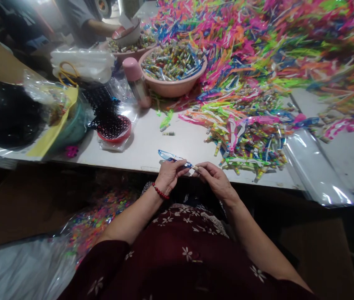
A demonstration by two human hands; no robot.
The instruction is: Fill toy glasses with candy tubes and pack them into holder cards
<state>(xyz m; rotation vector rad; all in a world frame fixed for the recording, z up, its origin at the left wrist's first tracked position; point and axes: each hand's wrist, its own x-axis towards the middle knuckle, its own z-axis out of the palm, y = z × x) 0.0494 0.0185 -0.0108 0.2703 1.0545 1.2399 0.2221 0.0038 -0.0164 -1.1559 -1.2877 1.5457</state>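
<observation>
Between thumb and fingers, my left hand [169, 173] pinches a blue and white plastic piece [165, 155], long and flat, that points up and left over the table edge. My right hand [216, 179] is closed on a small pale tube-like end [195, 168], which meets the blue piece between the two hands. Whether the two parts are joined is too small to tell. Just beyond the hands lies one small patterned tube [168, 133]. To the right of my right hand is a heap of similar tubes with coloured plastic strips [242, 141].
A pink bowl [178, 87] full of small tubes stands behind a pink-capped bottle [133, 71]. Left are a red dish [119, 131], a teal bowl [77, 125] and a black bag [8, 114]. Clear plastic sleeves [320, 166] overhang the edge. Another person's arm [102, 28] reaches in.
</observation>
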